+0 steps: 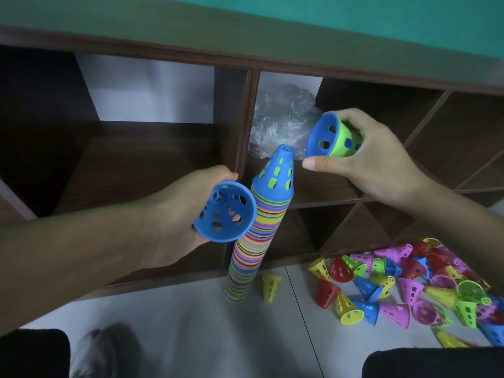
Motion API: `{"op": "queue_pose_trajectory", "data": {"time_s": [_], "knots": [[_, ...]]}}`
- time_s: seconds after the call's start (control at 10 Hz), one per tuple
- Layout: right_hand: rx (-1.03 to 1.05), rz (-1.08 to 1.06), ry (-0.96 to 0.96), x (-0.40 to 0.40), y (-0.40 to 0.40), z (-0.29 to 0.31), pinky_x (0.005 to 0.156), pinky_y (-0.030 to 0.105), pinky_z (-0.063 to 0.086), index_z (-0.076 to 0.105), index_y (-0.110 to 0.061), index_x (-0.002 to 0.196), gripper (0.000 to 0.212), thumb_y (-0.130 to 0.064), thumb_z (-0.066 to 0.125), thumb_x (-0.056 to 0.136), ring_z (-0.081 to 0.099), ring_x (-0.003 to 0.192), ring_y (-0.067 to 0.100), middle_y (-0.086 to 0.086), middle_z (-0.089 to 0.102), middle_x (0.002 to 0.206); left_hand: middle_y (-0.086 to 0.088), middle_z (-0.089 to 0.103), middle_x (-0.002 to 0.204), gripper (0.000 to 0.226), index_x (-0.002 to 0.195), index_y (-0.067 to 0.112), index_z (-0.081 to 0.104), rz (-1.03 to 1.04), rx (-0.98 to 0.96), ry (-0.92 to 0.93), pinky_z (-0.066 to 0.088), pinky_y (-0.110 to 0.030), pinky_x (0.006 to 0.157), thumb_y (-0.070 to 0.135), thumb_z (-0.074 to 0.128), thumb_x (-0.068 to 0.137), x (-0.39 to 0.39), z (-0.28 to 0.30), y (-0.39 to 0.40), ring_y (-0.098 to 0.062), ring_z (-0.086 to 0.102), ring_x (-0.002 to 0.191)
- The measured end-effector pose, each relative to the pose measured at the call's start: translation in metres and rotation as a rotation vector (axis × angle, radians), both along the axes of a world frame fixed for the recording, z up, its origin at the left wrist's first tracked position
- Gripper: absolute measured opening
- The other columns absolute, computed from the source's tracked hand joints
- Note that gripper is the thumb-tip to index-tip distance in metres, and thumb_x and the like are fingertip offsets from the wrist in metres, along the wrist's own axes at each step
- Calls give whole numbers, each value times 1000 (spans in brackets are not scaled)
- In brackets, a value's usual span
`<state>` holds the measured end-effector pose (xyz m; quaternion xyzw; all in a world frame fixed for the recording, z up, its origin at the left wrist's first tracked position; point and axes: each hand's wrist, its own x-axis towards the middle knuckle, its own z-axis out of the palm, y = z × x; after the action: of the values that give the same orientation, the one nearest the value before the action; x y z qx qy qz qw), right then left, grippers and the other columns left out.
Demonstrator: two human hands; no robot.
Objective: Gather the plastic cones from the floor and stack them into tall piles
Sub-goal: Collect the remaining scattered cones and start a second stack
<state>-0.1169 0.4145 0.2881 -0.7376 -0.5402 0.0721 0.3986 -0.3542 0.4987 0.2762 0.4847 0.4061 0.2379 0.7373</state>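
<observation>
Now both hands (pixel 174 214) (pixel 373 159) hold cones beside pile (pixel 253 233).

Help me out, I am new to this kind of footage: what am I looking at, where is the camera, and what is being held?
There is one picture, from a camera worn on a person's head, looking down at their own two bare hands; no machine is involved. The left hand grips a blue cone. The right hand grips a small nested pair of cones, green outside, blue inside. Between the hands rises a tall striped pile of stacked cones, standing on the pale floor before a dark wooden shelf. Many loose cones lie to the right, and one yellow cone stands near the pile. A crumpled plastic bag sits in the shelf.
</observation>
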Motion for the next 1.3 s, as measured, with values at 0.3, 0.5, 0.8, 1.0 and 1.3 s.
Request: {"op": "queue_pose_trajectory", "data": {"time_s": [0.3,0.5,0.8,1.0,1.3], "knots": [[-234,176,-622,-2,31,-7,98,23,32,49,-29,147,97,-57,86,61,34,110,16,-4,44,117,-16,63,110,36,124,7,62,-61,-96,47,49,-57,103,31,61,98,0,-11,13,-30,62,96],[-298,188,-659,-11,40,-10,111,40,38,40,-24,152,105,-64,80,63,31,130,23,2,45,137,-14,64,109,37,121,10,63,-46,-107,61,49,-58,101,35,65,94,-3,-12,17,-29,63,95],[-209,277,-419,-12,36,-17,119,33,32,26,-37,156,114,-57,83,59,20,151,19,-1,16,163,-14,74,110,27,105,15,70,-6,34,28,62,-45,84,37,71,90,-4,-11,18,-26,75,98],[-245,299,-402,-10,29,-13,120,38,32,16,-37,159,113,-66,72,65,19,151,17,-2,20,162,-3,76,110,25,113,15,67,-98,273,-103,59,-30,91,33,66,95,10,-5,15,-12,73,103],[-333,143,-398,11,8,-16,106,21,32,25,-28,158,100,-52,78,77,39,138,16,2,34,154,3,66,102,38,121,6,52,-144,834,-73,51,-13,70,28,68,95,45,0,27,6,63,81]]}}
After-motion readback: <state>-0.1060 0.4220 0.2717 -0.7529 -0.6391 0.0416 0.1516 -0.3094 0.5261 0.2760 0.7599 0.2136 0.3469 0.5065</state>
